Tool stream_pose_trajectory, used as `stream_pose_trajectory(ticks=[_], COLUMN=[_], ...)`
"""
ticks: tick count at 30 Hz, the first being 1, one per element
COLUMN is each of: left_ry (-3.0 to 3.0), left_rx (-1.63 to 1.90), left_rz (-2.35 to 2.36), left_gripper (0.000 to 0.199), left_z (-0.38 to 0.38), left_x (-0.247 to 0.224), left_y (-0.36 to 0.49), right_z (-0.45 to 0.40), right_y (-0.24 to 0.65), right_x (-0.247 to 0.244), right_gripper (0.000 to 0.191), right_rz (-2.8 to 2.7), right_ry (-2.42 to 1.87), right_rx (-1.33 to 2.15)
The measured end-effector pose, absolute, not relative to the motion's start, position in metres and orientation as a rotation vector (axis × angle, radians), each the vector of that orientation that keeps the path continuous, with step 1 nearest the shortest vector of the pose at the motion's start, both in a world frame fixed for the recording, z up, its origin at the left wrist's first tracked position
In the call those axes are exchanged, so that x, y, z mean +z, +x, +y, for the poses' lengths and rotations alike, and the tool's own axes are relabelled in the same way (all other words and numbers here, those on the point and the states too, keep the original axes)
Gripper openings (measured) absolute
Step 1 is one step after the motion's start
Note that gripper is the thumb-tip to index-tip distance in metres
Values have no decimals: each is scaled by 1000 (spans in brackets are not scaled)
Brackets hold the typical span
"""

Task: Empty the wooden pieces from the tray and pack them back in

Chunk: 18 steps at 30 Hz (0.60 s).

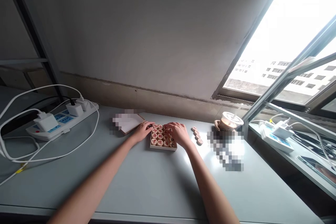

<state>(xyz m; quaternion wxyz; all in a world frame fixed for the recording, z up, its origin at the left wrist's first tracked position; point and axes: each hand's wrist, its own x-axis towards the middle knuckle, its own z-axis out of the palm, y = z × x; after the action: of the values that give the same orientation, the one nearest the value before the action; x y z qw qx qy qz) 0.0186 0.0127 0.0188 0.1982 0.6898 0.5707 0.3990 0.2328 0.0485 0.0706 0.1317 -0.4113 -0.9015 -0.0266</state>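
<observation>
A shallow, light-coloured box (163, 148) holds rows of round wooden Chinese chess pieces (160, 136) marked with red and black characters. At the box's left edge, my left hand (141, 131) rests with its fingers stretched forward. My right hand (180, 133) reaches over the box's right side, fingers spread above the pieces and covering some of them. Whether a piece is under its fingertips cannot be made out. Several loose chess pieces (197, 135) lie in a slanting row on the table, right of my right hand.
Behind my left hand lies a box lid (133, 123), partly blurred out. A lidded drink cup (228, 121) stands at the back right near a pixelated patch. On the left are a power strip (63, 120) and looping white cables (96, 126). A metal post (258, 99) rises at the right.
</observation>
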Motion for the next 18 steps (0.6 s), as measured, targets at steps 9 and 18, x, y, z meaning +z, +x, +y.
stream_pose_trajectory(ticks=[9,18], left_ry=[1951,1937], left_rx=[1140,1132], left_rz=[1583,1615], left_gripper=[33,33], left_z=[14,12], left_x=[19,18], left_y=[20,20], right_z=[63,80], right_y=[247,292], right_x=[57,36], right_gripper=[20,25], right_rz=[-2305,-1884], right_ry=[-1226,-1802], right_rx=[-103,-243])
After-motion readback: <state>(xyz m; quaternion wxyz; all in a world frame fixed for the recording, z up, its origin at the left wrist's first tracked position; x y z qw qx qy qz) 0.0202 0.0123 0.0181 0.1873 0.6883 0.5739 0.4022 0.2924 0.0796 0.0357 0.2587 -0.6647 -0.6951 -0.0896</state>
